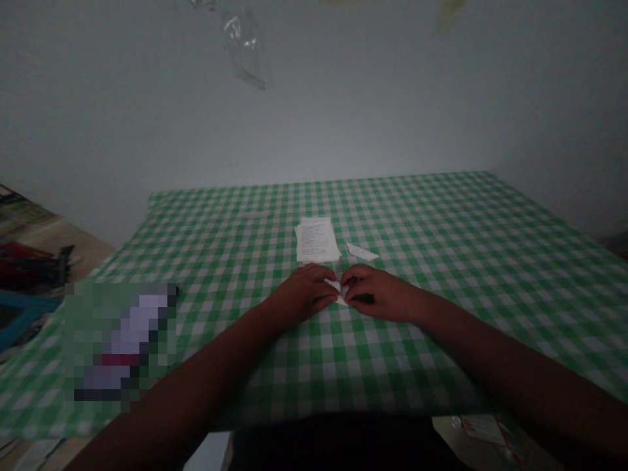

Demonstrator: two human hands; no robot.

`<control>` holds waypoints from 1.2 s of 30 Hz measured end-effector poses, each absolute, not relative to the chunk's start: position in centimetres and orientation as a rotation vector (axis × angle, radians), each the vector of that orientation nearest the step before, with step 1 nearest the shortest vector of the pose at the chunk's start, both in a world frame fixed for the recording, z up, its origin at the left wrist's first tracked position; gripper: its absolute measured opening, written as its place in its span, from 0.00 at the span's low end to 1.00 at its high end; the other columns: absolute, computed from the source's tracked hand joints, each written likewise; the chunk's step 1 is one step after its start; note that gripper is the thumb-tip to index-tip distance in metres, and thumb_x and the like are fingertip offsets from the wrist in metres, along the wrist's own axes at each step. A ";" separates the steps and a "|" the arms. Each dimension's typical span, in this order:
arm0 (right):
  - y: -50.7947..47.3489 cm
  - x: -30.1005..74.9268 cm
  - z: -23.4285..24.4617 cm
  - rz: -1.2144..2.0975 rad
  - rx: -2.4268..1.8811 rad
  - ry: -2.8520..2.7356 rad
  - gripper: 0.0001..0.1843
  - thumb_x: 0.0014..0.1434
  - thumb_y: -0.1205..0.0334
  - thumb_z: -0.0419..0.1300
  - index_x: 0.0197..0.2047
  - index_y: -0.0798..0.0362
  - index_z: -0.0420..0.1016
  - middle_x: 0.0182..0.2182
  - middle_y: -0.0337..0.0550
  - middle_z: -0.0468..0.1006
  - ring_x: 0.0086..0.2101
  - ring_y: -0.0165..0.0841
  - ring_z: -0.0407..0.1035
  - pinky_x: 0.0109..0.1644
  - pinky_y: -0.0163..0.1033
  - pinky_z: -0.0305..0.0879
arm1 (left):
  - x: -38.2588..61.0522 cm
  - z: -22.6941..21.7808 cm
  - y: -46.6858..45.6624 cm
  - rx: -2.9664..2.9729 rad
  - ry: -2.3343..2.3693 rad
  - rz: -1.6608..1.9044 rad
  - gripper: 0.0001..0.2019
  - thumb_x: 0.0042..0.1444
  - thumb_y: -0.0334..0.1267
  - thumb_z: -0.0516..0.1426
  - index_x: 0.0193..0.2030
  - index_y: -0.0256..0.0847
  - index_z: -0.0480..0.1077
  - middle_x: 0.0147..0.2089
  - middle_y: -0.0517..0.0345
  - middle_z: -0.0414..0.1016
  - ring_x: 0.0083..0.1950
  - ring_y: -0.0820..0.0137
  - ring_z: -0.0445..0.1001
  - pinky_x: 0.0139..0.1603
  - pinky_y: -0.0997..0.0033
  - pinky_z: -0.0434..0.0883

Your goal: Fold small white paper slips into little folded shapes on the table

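A small folded piece of printed paper [338, 288] is held between my two hands, just above or on the checked cloth. My left hand [305, 293] pinches its left side with thumb and fingers. On the other side, my right hand [377, 292] grips the paper with curled fingers. Fingertips cover much of the paper, so its full shape is hidden. Beyond my hands lies a stack of printed sheets [316, 240]. Right of the stack rests another folded strip of printed paper [362, 251], flat on the cloth.
A green and white checked tablecloth [441, 222] covers the table, which stands against a pale wall [367, 98]. A blurred-out dark-edged object [127, 340] lies at the left. A faint pale strip [254, 214] is near the back. Clear plastic [245, 49] hangs on the wall.
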State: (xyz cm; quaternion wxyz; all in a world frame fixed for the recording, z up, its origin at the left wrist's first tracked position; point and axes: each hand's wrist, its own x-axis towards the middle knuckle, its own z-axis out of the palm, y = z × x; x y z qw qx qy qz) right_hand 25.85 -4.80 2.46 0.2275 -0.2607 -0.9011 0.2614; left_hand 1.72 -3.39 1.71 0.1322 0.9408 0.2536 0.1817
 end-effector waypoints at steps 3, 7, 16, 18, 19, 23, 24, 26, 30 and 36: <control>-4.8 25.5 2.2 0.718 -0.747 -2.458 0.06 0.59 0.68 0.61 0.38 0.52 0.79 0.45 0.47 0.73 0.45 0.35 0.70 0.51 0.44 0.69 | 1.7 1.4 -3.3 2.714 0.747 0.543 0.07 0.63 0.38 0.57 0.43 0.45 0.77 0.52 0.53 0.73 0.53 0.64 0.70 0.56 0.57 0.67; -4.9 25.3 1.9 0.700 -0.780 -2.420 0.04 0.59 0.68 0.61 0.37 0.52 0.77 0.44 0.46 0.73 0.44 0.35 0.69 0.50 0.44 0.68 | 1.7 1.3 -3.1 2.672 0.748 0.547 0.06 0.62 0.37 0.58 0.43 0.45 0.77 0.53 0.54 0.73 0.54 0.63 0.70 0.57 0.56 0.66; -5.3 25.2 1.9 0.674 -0.864 -2.424 0.09 0.59 0.68 0.62 0.44 0.53 0.76 0.45 0.47 0.72 0.47 0.37 0.67 0.54 0.46 0.66 | 0.9 2.2 -2.5 2.477 0.670 0.500 0.09 0.64 0.34 0.57 0.49 0.44 0.76 0.54 0.53 0.73 0.56 0.67 0.70 0.61 0.63 0.66; -5.4 25.1 1.9 0.677 -0.881 -2.426 0.09 0.59 0.69 0.62 0.43 0.53 0.76 0.45 0.47 0.72 0.47 0.37 0.67 0.54 0.46 0.66 | 0.5 2.2 -2.4 2.451 0.699 0.472 0.10 0.63 0.33 0.57 0.49 0.43 0.75 0.56 0.52 0.73 0.59 0.65 0.69 0.63 0.61 0.64; -5.4 25.1 2.0 0.681 -0.891 -2.425 0.08 0.59 0.69 0.62 0.43 0.54 0.76 0.45 0.48 0.72 0.47 0.37 0.67 0.54 0.46 0.66 | 0.3 2.3 -2.3 2.443 0.713 0.457 0.10 0.63 0.33 0.57 0.50 0.43 0.75 0.57 0.52 0.72 0.60 0.65 0.68 0.64 0.60 0.64; -5.5 25.0 2.0 0.682 -0.916 -2.421 0.08 0.59 0.68 0.62 0.42 0.54 0.76 0.45 0.48 0.72 0.47 0.37 0.67 0.54 0.45 0.66 | 0.0 2.5 -2.2 2.413 0.757 0.421 0.10 0.62 0.32 0.58 0.49 0.43 0.74 0.57 0.52 0.72 0.60 0.64 0.68 0.64 0.58 0.64; -5.5 25.1 2.0 0.678 -0.923 -2.422 0.08 0.59 0.68 0.62 0.43 0.53 0.77 0.45 0.48 0.72 0.47 0.37 0.67 0.54 0.46 0.66 | 0.0 2.6 -2.3 2.405 0.764 0.413 0.10 0.62 0.32 0.58 0.49 0.43 0.74 0.57 0.52 0.71 0.60 0.64 0.68 0.64 0.58 0.64; -5.5 25.1 2.0 0.662 -0.933 -2.428 0.08 0.59 0.68 0.62 0.43 0.52 0.77 0.45 0.47 0.72 0.47 0.37 0.67 0.54 0.46 0.66 | -0.1 2.8 -2.3 2.400 0.771 0.403 0.10 0.62 0.32 0.57 0.49 0.43 0.74 0.58 0.52 0.70 0.61 0.64 0.67 0.64 0.58 0.64; -5.7 25.0 2.2 0.582 -0.911 -2.462 0.08 0.59 0.68 0.62 0.42 0.53 0.78 0.47 0.48 0.72 0.49 0.39 0.66 0.56 0.48 0.64 | 0.0 3.1 -2.7 2.475 0.781 0.433 0.10 0.61 0.32 0.57 0.49 0.43 0.74 0.60 0.51 0.68 0.62 0.63 0.65 0.64 0.56 0.63; -5.8 24.9 2.7 0.483 -0.887 -2.544 0.08 0.61 0.67 0.61 0.43 0.54 0.79 0.47 0.48 0.76 0.48 0.39 0.68 0.56 0.49 0.62 | 0.5 3.9 -3.3 2.645 0.774 0.369 0.10 0.62 0.29 0.55 0.47 0.44 0.74 0.59 0.56 0.70 0.62 0.64 0.65 0.65 0.59 0.60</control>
